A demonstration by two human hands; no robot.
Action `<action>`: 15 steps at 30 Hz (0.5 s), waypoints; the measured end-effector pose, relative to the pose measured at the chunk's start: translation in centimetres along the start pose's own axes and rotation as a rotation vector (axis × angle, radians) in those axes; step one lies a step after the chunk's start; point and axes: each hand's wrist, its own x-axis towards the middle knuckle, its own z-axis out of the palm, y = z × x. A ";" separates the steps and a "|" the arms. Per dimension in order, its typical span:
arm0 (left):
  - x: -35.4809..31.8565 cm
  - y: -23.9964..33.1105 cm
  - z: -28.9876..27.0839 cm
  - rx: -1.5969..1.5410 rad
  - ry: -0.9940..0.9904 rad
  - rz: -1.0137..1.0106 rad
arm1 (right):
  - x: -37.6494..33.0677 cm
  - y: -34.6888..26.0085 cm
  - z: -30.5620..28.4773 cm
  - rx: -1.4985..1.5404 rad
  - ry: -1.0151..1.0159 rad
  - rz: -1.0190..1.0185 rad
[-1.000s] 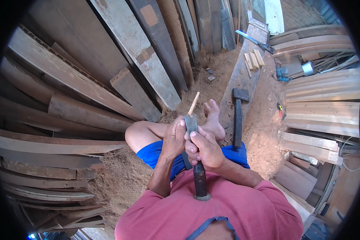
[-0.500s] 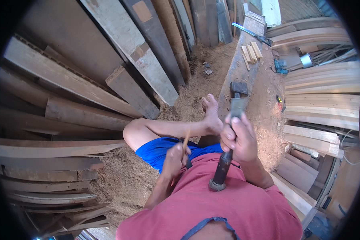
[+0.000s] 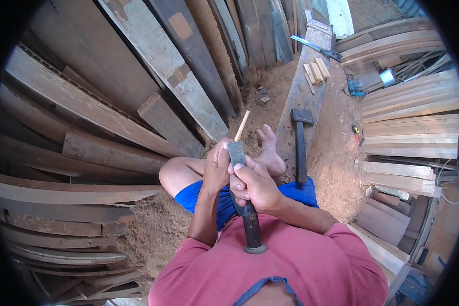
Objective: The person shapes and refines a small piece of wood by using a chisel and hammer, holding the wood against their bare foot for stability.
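Whittling step under way: right hand (image 3: 255, 184) clamped round chisel (image 3: 242, 191), blade against thin wooden stick (image 3: 241, 125) pinched in left hand (image 3: 217, 166), above lap. Next stroke probably needs steady, controlled pressure along the stick.

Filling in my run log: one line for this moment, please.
left hand: holds thin wooden stick | right hand: grips chisel | hammer: on plank

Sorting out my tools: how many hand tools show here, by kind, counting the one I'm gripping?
Chisel, gripped by the right hand beside the left hand: 1
Hammer on the beam: 1
Handsaw farther along: 1
Total: 3
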 end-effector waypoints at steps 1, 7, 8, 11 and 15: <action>-0.4 0.6 0.0 0.017 -0.003 0.013 | -0.3 -0.2 0.0 -0.016 -0.004 -0.030; -4.9 0.5 0.2 0.230 -0.055 0.089 | -2.9 -2.3 0.0 0.009 0.060 -0.216; -6.4 -0.4 0.0 0.311 -0.155 0.122 | -4.1 -2.9 -0.6 0.037 0.035 -0.280; -10.1 -3.2 0.4 -0.001 -0.014 -0.322 | -5.4 -3.6 -1.3 0.029 0.070 -0.322; -6.6 -2.8 0.8 -0.090 0.009 -0.301 | -1.7 -3.0 -3.3 0.094 0.183 -0.198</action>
